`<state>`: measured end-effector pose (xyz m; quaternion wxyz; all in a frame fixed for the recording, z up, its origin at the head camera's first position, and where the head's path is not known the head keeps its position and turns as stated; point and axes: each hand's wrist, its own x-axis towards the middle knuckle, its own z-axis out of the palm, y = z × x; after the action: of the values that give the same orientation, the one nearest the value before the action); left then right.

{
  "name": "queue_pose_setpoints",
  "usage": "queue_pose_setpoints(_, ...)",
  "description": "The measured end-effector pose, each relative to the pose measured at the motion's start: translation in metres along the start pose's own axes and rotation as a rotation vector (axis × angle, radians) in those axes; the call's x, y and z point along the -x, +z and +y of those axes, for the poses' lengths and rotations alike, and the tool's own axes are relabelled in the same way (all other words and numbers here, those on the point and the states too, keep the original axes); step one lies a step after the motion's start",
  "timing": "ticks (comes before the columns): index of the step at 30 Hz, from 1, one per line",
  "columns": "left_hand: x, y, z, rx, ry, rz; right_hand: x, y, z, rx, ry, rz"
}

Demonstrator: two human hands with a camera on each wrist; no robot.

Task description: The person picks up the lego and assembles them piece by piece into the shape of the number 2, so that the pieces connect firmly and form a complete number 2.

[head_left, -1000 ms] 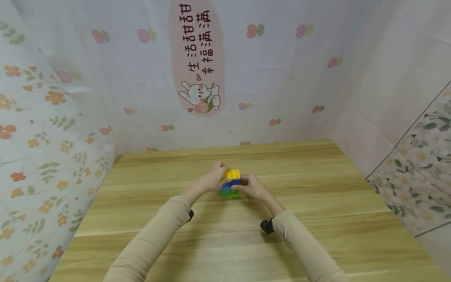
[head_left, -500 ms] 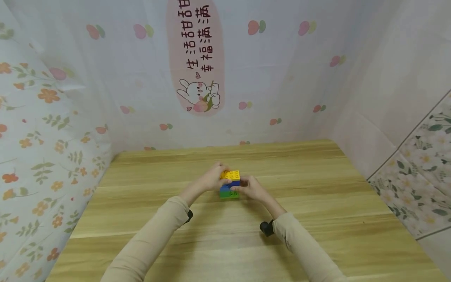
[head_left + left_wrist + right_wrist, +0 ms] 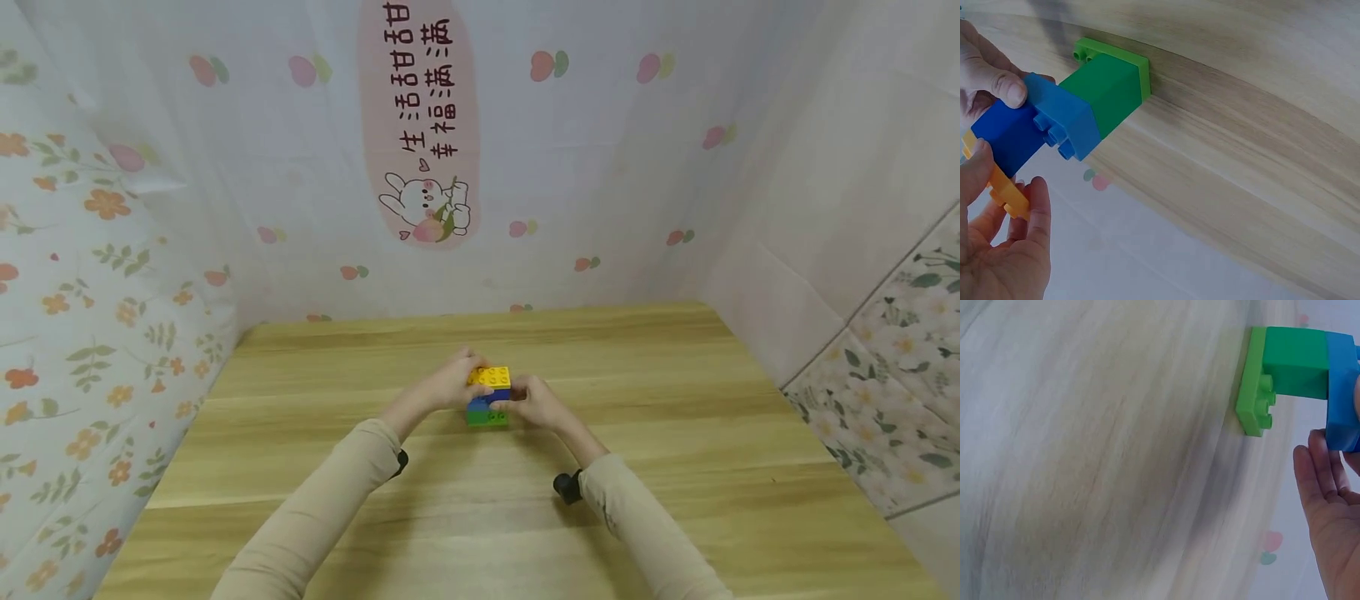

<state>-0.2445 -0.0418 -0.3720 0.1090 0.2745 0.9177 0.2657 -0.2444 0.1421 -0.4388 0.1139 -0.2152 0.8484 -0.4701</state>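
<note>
A stack of toy building bricks stands on the wooden table. At its base is a light green brick [image 3: 1145,78], then a green brick [image 3: 1107,90], a light blue brick [image 3: 1063,112], a dark blue brick [image 3: 1007,134] and a yellow brick [image 3: 492,377] on top. My left hand [image 3: 453,381] grips the yellow brick between thumb and fingers. From the other side, my right hand [image 3: 542,404] holds the blue part of the stack, its thumb on the dark blue brick near the light blue one. The right wrist view cuts off the upper bricks.
The wooden table [image 3: 660,433] extends around the stack. A white printed cloth [image 3: 600,167] hangs behind it, with floral cloth [image 3: 105,333] at the left side. Dark wrist straps [image 3: 567,486] show at the sleeve cuffs.
Both hands keep their hold on the stack with hardly any movement. The head view has shifted slightly.
</note>
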Motion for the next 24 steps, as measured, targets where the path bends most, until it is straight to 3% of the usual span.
queue_pose_setpoints(10,-0.001,0.006,-0.001,0.015,0.022,0.042,0.002,-0.004,0.001,-0.007,-0.021,0.008)
queue_pose_setpoints(18,0.005,0.022,-0.018,0.275,-0.002,0.145,0.002,-0.001,0.002,-0.002,-0.021,0.008)
queue_pose_setpoints(24,0.013,0.034,-0.034,0.346,-0.059,0.175,0.004,0.002,0.001,-0.012,0.013,0.005)
